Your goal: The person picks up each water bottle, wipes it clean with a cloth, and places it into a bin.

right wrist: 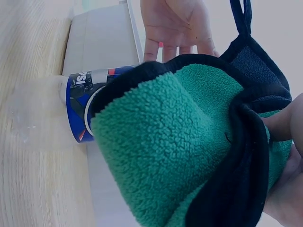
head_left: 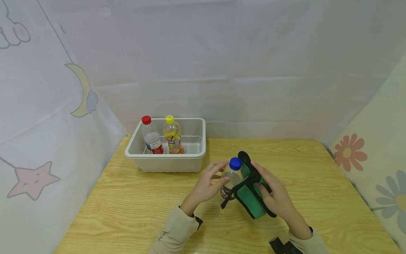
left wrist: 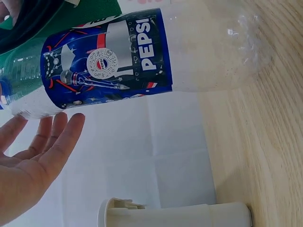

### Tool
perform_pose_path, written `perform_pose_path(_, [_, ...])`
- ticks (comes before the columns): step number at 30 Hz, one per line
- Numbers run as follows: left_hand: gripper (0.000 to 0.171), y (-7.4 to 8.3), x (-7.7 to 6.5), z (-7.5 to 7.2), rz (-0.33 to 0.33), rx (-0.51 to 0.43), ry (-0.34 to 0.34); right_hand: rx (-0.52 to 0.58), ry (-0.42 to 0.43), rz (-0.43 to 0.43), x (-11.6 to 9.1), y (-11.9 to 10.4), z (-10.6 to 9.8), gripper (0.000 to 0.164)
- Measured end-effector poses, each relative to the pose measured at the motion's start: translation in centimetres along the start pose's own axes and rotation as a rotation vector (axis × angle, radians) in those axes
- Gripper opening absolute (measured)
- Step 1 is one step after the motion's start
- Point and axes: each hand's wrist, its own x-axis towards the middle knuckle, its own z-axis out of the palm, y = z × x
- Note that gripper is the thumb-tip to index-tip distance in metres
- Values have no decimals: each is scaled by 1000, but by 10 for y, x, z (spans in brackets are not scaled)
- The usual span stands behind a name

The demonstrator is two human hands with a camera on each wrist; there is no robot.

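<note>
A clear Pepsi bottle (left wrist: pixel 106 61) with a blue cap (head_left: pixel 235 163) stands upright on the wooden table. My left hand (head_left: pixel 207 183) is at its side near the upper part, fingers spread and loosely extended. In the left wrist view those fingertips lie right by the bottle's shoulder; whether they touch I cannot tell. My right hand (head_left: pixel 276 192) grips a folded green cloth (right wrist: pixel 156 137) with black edging and a black hanging loop, thumb on one side. The cloth is beside the bottle and hides part of it in the right wrist view.
At the back left of the table (head_left: pixel 127 201) sits a pale grey plastic bin (head_left: pixel 171 164). Inside it are a red-capped bottle (head_left: pixel 153 141) and a yellow-capped bottle (head_left: pixel 172 135). White fabric walls (head_left: pixel 222 70) with printed drawings surround the table.
</note>
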Motion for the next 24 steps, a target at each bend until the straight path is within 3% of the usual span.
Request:
perform_pose_path(4, [41,-3,0,1,-12,3,-8,-14,-17,7,0,0,1,75])
perform_pose_path(12, [44,-37,-3,12,-49,-56,7,-34,-57,54,-2,3,4,75])
perform_pose_path(24, [56,-38,-4,16,-86,-59,-1,-42,-131,94,-5,11,9,77])
